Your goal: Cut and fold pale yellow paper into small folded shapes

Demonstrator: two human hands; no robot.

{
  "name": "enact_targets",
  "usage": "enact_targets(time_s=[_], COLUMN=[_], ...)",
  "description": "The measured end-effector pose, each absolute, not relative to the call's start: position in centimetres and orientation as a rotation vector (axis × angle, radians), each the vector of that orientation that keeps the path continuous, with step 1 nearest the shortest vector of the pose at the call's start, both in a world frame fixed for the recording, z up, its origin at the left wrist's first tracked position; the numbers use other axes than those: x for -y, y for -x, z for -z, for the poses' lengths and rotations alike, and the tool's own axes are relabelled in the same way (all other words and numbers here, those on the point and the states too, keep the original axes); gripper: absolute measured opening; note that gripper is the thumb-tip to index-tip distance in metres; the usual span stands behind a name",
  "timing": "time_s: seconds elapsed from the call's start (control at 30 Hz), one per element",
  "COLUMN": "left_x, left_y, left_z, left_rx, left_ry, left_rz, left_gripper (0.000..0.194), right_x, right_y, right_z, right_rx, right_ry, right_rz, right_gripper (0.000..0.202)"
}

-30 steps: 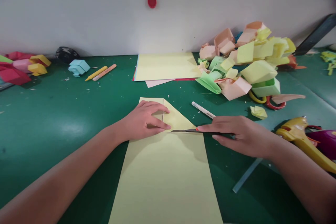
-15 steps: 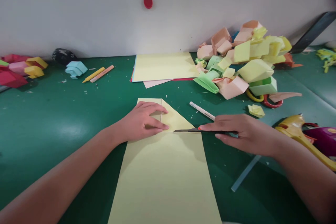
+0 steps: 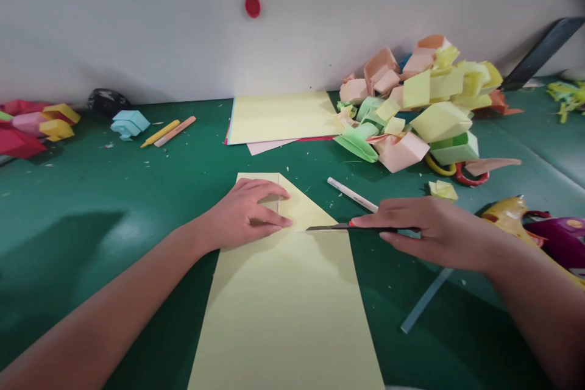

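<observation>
A large pale yellow sheet of paper (image 3: 292,311) lies on the green table, its far part folded over into a flap (image 3: 306,204) with a slanted right edge. My left hand (image 3: 253,210) rests flat on the flap with its fingers spread, holding nothing. From the right, my right hand (image 3: 420,225) grips a knife with a dark, thin blade (image 3: 326,228). The blade lies along the fold, its tip a little right of my left fingertips. Most of the handle is hidden by my right fingers.
Stacked paper (image 3: 283,116) lies by the wall. Folded paper pieces (image 3: 411,109) are heaped at the back right, near scissor handles (image 3: 473,177). A white pen (image 3: 351,195), a blue strip (image 3: 425,301) and a yellow-purple object (image 3: 555,237) lie rightward; two crayons (image 3: 159,133) lie left.
My right hand and the blade have shifted slightly to the right along the fold. My left hand stays in place on the flap. The whole view has moved a little.
</observation>
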State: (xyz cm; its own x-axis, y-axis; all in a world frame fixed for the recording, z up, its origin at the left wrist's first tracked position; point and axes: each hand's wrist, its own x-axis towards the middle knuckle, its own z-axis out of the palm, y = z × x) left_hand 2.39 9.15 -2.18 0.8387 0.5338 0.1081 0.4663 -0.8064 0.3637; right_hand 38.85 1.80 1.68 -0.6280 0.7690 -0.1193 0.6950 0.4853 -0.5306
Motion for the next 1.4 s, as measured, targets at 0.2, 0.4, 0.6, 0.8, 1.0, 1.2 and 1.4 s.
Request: enact_targets(time_s=[0.2,0.4,0.6,0.8,1.0,1.2,1.4], left_x=[-9.2,-9.0,-9.1,-9.1,-9.2,-9.2,-9.2], left_y=[-2.4,-2.5,-2.5,-2.5,-2.5,-2.5,-2.4], left_z=[2.2,1.9,2.0,2.0,2.1,2.1,2.0], left_rx=[-0.736,-0.769,-0.759,-0.749,-0.738,-0.737,-0.740], left_ry=[-2.695,-2.694,-2.697,-2.702,-2.710,-2.711,-2.711], left_rz=[-0.320,-0.288,-0.310,-0.314,-0.327,-0.333,-0.325], left_gripper=[0.021,0.021,0.021,0.020,0.021,0.021,0.020], right_x=[-1.8,-1.9,-1.9,-1.8,-1.8,-1.8,-1.9], right_y=[-39.2,-39.5,-39.9,-39.9,-40.2,-40.5,-40.7], right_z=[-1.7,-1.9,-1.8,-2.0,-1.8,-1.7,-1.9], right_rx=[2.584,2.591,2.574,2.582,2.614,2.608,2.625], right_ry=[1.269,1.298,1.294,1.303,1.312,1.314,1.307], right_rz=[-0.845,-0.915,-0.881,-0.847,-0.829,-0.819,-0.837], right_gripper=[0.045,0.044,0.046,0.046,0.049,0.048,0.046])
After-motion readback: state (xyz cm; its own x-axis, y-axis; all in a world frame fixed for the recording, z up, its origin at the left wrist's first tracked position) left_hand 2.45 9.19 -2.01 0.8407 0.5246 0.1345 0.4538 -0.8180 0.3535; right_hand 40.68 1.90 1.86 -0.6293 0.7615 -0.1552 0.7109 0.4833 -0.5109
